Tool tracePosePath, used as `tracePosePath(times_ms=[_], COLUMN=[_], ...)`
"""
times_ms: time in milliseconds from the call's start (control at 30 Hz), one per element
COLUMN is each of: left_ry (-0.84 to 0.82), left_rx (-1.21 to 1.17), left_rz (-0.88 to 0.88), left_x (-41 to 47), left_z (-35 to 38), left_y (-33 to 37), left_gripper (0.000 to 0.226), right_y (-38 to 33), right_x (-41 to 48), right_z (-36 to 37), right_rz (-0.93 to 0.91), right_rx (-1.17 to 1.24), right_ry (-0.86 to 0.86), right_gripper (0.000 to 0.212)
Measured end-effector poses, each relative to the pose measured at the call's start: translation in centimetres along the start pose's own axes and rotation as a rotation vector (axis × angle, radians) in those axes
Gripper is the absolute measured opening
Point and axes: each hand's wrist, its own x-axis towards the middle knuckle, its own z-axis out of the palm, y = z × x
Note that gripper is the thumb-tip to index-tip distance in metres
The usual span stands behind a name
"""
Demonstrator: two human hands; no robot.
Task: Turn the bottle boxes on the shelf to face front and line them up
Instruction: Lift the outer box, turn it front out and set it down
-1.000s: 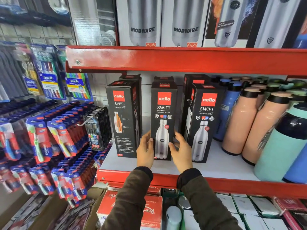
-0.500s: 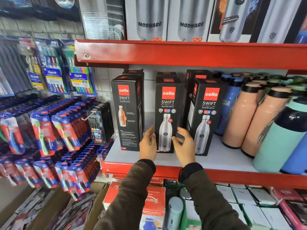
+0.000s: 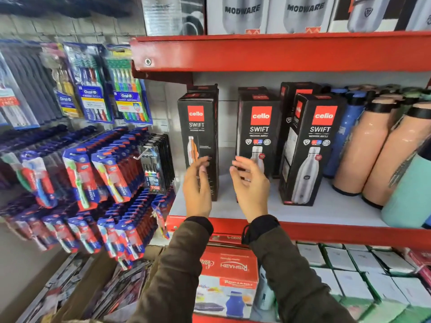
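While my left hand (image 3: 197, 186) and right hand (image 3: 250, 187) hover spread wide and empty above the red metal shelf (image 3: 326, 231), I see beyond them three tall black Cello Swift cardboard bottle boxes: left box (image 3: 198, 136), middle box (image 3: 258, 127), right box (image 3: 312, 150), upright, apart, more boxes behind

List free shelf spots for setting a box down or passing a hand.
Bare shelf strip along the front edge; gaps between left box and middle box, and left of the left box. Crowded: right side, packed with bottles.
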Motion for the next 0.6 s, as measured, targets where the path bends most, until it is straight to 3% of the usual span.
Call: tracePosePath(times_ms=[200, 433, 600], left_ry=[0.122, -0.195, -0.203], left_rx=[0.107, 0.008, -0.128], left_rz=[-0.081, -0.381, -0.461], left_x=[2.7, 3.5, 3.2], left_z=[-3.2, -4.2, -4.7], left_y=[-2.8, -2.8, -3.3], left_gripper=[0.037, 0.044, 0.046], right_y=[0.8, 3.4, 2.9], right_x=[-0.1, -0.1, -0.6], right_z=[4.2, 6.8, 7.1], right_rz=[0.112, 0.166, 0.130], right_rx=[-0.079, -0.221, -0.200], right_ry=[-0.192, -0.275, -0.209], right_gripper=[0.048, 0.059, 0.070])
